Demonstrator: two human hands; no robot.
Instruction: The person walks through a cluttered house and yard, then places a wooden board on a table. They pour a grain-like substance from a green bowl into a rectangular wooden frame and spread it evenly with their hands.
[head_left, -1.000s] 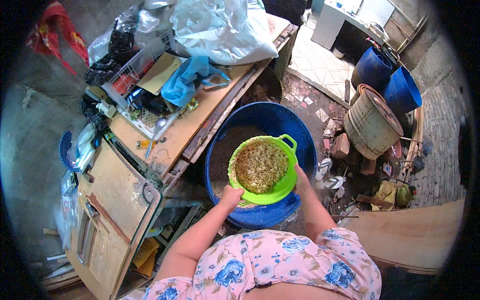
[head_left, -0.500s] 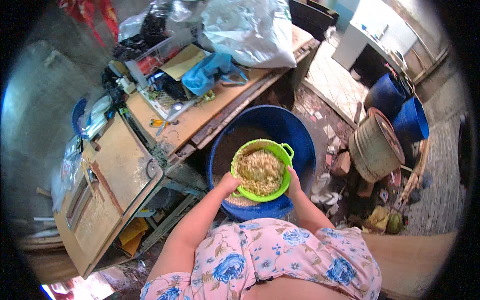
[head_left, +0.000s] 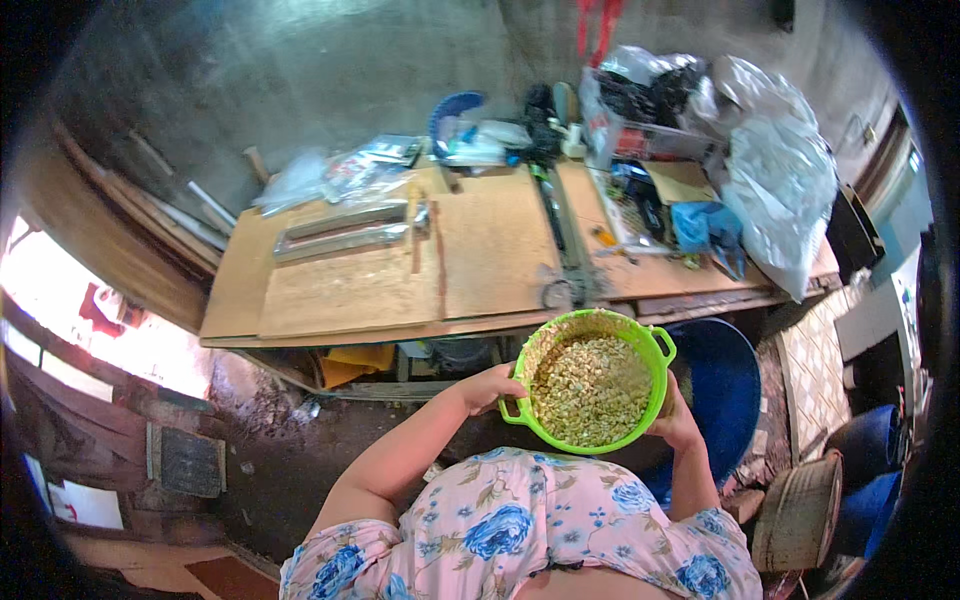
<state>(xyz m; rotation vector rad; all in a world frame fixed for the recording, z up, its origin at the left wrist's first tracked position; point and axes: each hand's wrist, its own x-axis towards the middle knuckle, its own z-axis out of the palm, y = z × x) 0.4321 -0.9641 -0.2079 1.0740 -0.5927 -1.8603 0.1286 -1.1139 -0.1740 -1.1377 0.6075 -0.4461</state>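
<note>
A lime-green two-handled bowl [head_left: 588,449] is held in front of my body. Pale yellowish, kernel-like pieces [head_left: 595,392] fill much of it, and more cling to its inner wall. My left hand [head_left: 490,388] grips the left side by the handle, thumb at the rim. On the other side my right hand [head_left: 677,420] is closed around the lower right wall, its fingers partly hidden beneath. Behind and to the right stands a large blue tub [head_left: 725,385], partly covered by the bowl and my right arm.
A long wooden table [head_left: 495,250] spans the far side, with a rectangular frame [head_left: 345,232], a light blue bag [head_left: 705,225] and a large silvery plastic bag [head_left: 780,185]. A rusty drum [head_left: 797,515] and blue barrels [head_left: 865,440] stand at right. A doorway opens at left.
My view has swung left. The bowl, earlier over the blue tub, is now left of it and looks closer to me, still in both hands. Its contents appear less blurred.
</note>
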